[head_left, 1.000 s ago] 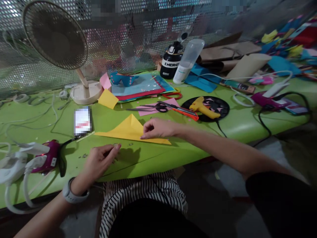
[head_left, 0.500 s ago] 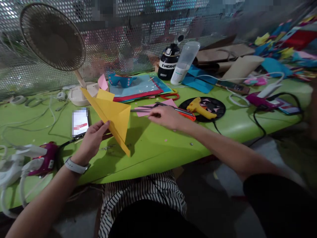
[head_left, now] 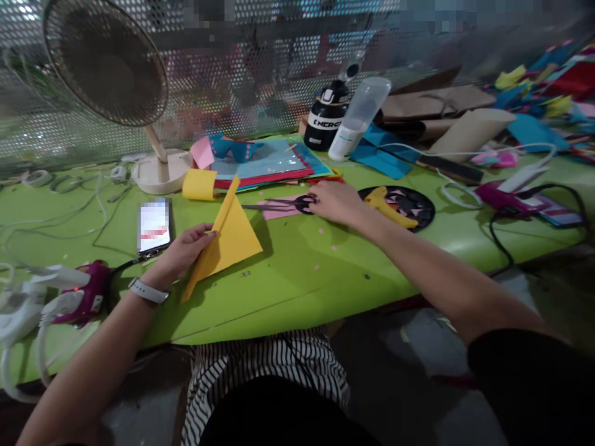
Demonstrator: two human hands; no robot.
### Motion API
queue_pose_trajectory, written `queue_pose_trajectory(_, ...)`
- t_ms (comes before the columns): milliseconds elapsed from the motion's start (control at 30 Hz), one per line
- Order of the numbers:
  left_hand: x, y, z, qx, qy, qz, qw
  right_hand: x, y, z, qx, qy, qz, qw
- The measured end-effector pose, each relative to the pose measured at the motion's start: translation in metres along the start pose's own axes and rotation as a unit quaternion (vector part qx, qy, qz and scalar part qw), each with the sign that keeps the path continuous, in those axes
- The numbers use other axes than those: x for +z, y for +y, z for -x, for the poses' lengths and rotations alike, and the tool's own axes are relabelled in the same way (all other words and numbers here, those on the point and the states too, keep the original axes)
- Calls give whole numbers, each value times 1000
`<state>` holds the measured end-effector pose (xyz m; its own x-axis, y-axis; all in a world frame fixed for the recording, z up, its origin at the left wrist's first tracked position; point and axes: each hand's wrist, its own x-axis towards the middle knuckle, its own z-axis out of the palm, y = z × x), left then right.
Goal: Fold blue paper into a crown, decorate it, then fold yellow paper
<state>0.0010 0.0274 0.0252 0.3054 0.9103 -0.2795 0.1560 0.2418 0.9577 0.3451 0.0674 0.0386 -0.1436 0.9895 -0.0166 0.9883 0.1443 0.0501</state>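
My left hand point(head_left: 188, 248) pinches a folded piece of yellow paper point(head_left: 235, 244) along its thick folded edge and holds it tilted over the table. The paper is roughly triangular, its point turned to the right. At the dark scissors point(head_left: 303, 203), my right hand point(head_left: 337, 201) has its fingertips curled on the handle loops. The scissors lie on a pink paper sheet point(head_left: 282, 210), blades toward the left. My right hand covers the spot where the orange cutter lay.
A yellow glue gun point(head_left: 388, 207) rests on a black round tray point(head_left: 425, 214). Left of my left hand lie a phone point(head_left: 155, 226) and a purple power strip point(head_left: 90, 291) with cords. A fan point(head_left: 160, 173), a black bottle point(head_left: 325, 121) and blue paper glasses point(head_left: 235, 148) stand farther back.
My left hand has picked the yellow paper up off the table and turned it. My right hand has let go of the paper and moved right to the scissors' handles.
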Motion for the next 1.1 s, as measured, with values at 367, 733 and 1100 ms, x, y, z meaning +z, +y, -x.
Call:
queue_pose_trajectory(367, -9, 0, 5, 10, -78, -27, 997, -9, 4, -41, -27, -154, 30, 987)
queue_pose_trajectory(733, -25, 0, 0, -1, -33, 22, 999, -26, 40, -6, 38, -213, -265, 940)
queue_pose_trajectory(1100, -36, -3, 1, 7, -5, 48, 999, -2, -38, 27, -13, -261, -539, 800)
